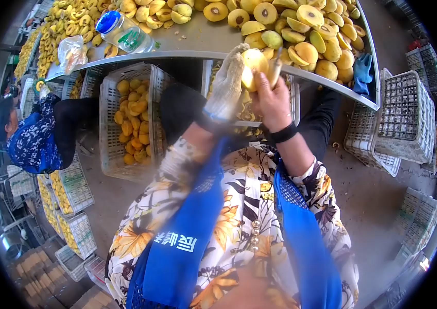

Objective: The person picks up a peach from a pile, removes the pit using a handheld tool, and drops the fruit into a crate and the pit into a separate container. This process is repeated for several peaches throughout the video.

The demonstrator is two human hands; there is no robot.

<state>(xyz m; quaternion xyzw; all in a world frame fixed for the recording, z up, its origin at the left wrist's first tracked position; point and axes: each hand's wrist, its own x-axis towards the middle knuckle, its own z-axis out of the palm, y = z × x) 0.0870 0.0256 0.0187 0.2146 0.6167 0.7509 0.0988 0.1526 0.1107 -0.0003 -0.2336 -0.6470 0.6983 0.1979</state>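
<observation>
Up against the table's front edge, my left hand (227,82), in a pale knitted glove, is closed around a yellow peach (254,64). My bare right hand (272,100) is closed beside it, its thumb against the fruit. A slim knife-like tool (277,63) sticks up from the right hand's fingers; its exact shape is blurred. Cut peach halves (311,16) lie heaped on the metal table just beyond, several showing brown pit centres. Below my hands, a crate (295,103) with fruit pieces in it is partly hidden by my arms.
A clear bottle with a blue lid (125,33) and a plastic bag (72,53) are on the table (198,44). A blue glove (362,73) hangs at its right corner. A crate of peaches (106,129) stands left, stacked crates (401,113) right. A co-worker (35,131) sits at left.
</observation>
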